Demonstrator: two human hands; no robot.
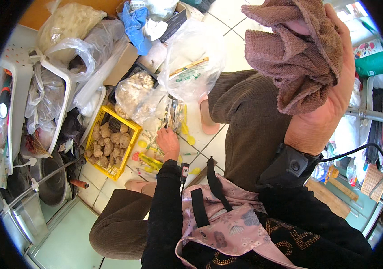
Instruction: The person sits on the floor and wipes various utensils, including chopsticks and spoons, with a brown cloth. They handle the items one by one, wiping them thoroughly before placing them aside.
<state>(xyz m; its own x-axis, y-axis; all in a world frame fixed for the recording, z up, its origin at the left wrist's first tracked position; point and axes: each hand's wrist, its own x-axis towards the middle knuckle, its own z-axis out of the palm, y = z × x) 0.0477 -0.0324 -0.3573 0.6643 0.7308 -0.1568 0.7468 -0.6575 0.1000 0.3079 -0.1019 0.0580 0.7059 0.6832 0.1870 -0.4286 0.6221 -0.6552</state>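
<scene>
My left hand [168,143] reaches down to a scatter of small items on the tiled floor, its fingertips among thin stick-like pieces [174,116]. Whether it grips any of them is hidden. Yellow plastic spoons [185,129] lie just beyond it, and a yellow-green packet [151,160] is close to the wrist. High at the right, near the camera, my right hand [341,80] holds a bunched brown terry cloth [299,57]. Left of my left hand, a yellow plastic crate [137,129] holds knobby brown roots [107,144] that look like ginger.
A clear plastic bag [191,74] lies beyond the sticks. Another bag of pale lumpy pieces [136,90] rests in a black tray. White baskets [62,134] of bags and a dark pan [48,180] stand left. A metal rack rail [369,114] runs at right; a cable [362,148] hangs there.
</scene>
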